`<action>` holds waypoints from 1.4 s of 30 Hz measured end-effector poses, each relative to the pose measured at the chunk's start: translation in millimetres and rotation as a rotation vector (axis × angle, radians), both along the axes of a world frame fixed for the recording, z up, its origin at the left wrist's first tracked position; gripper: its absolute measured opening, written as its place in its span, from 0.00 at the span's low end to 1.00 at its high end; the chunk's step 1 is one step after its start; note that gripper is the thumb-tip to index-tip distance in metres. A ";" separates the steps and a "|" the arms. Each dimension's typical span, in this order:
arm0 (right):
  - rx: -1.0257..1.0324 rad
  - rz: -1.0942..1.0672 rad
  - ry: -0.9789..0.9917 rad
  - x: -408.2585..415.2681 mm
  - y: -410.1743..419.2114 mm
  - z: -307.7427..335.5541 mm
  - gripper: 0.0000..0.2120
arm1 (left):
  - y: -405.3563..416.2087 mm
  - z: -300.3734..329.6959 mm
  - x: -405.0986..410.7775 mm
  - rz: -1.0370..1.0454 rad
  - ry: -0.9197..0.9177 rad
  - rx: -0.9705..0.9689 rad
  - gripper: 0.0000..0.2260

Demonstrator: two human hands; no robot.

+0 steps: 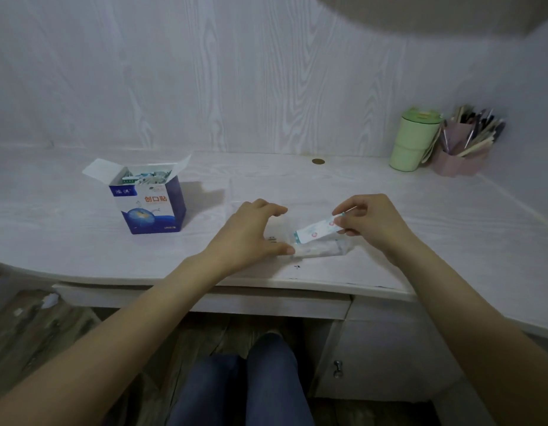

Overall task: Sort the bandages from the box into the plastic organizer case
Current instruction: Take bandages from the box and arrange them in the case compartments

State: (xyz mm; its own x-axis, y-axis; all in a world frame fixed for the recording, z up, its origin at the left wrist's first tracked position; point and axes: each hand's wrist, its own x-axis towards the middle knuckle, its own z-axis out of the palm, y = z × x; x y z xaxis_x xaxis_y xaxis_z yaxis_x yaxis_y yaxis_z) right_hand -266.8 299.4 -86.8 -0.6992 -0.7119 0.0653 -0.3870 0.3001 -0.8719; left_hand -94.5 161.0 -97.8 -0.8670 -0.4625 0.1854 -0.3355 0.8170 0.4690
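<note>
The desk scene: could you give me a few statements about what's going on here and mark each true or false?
1. The bandage box stands open with bandages inside. True.
2. The right hand pinches a wrapped bandage. True.
3. The left hand is reaching into the box. False: it grips the clear plastic case on the desk.
4. The green cup lies tipped over. False: it stands upright beside the pen holder.

Bare forearms, no sleeves, watch or rings behind the fingers [266, 207]. Blue jeans [245, 385] on both legs below. Short, unpainted nails.
</note>
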 end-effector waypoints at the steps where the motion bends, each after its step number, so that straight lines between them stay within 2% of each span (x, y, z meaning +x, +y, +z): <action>1: 0.026 -0.003 0.033 -1.6 0.5 -2.0 0.04 | -0.6 -1.2 -0.5 0.002 -0.035 -0.015 0.33; 7: 0.173 0.098 0.313 2.4 -9.6 -1.2 0.03 | 1.3 -2.2 -6.8 -0.016 -0.134 -0.062 0.33; 12: 0.331 0.194 0.476 5.0 -15.4 -2.1 0.03 | 9.1 -0.7 -13.7 -0.070 -0.147 -0.284 0.29; 17: 0.365 0.230 0.583 8.3 -16.0 -0.5 0.04 | 13.2 -4.0 -24.7 -0.098 -0.261 -0.433 0.27; 26: 0.424 0.296 0.605 0.2 -18.3 1.5 0.06 | 15.8 -4.1 -35.7 -0.082 -0.282 -0.438 0.19; 31: 0.466 0.384 0.664 -1.2 -18.3 2.1 0.07 | 15.7 -3.8 -33.6 -0.082 -0.281 -0.456 0.18; 33: 0.484 0.410 0.636 0.1 -17.0 2.8 0.14 | 16.1 -4.0 -32.6 -0.083 -0.282 -0.457 0.18; 38: 0.504 0.447 0.573 6.4 -10.2 1.5 0.22 | 17.3 -4.8 -27.5 -0.092 -0.238 -0.465 0.18; 42: 0.506 0.461 0.660 9.2 -5.3 -1.1 0.28 | 15.9 -4.0 -21.6 -0.102 -0.201 -0.503 0.17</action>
State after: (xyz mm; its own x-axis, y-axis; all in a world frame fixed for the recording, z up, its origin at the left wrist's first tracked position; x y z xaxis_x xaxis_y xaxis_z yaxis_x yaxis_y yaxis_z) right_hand -257.5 294.2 -87.9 -0.2746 -0.9605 -0.0451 -0.9295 0.2771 -0.2432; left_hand -116.2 176.9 -101.8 -0.9440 -0.2716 0.1875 -0.2857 0.9569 -0.0526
